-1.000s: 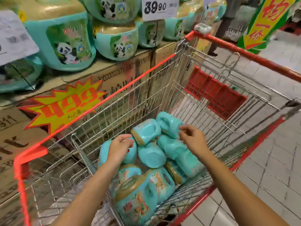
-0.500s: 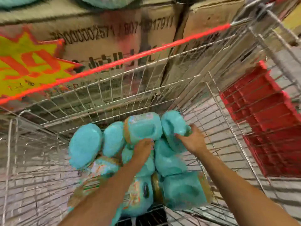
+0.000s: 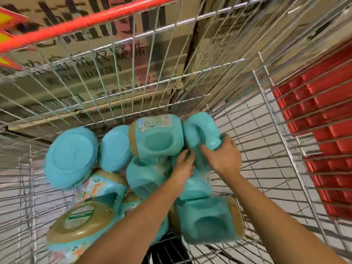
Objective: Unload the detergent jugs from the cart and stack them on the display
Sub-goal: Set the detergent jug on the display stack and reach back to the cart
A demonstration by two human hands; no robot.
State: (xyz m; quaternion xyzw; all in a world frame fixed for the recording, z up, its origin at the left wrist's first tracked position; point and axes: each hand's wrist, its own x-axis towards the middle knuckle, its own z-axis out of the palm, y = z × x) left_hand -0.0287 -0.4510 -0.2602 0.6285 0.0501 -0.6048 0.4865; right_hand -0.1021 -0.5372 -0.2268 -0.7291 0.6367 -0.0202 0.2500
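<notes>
Several turquoise detergent jugs with gold caps lie heaped in the wire cart (image 3: 264, 103). My right hand (image 3: 222, 157) grips the handle of the rightmost top jug (image 3: 200, 132), which lies tilted against the cart's far corner. My left hand (image 3: 183, 166) reaches in just left of it, fingers curled down between that jug and the labelled jug (image 3: 158, 138) beside it; what they hold is hidden. Two jugs (image 3: 70, 159) show their round bottoms at the left. The display shelf is out of view.
Stacked cardboard boxes (image 3: 114, 54) stand right behind the cart's far wire wall. The cart's red rim bar (image 3: 85, 23) crosses the top left. A red plastic child-seat flap (image 3: 323, 130) hangs on the right side. Tiled floor shows through the mesh.
My head has dropped closer into the cart. My right hand has closed round the rightmost jug's handle, and my left hand has slid right to meet it.
</notes>
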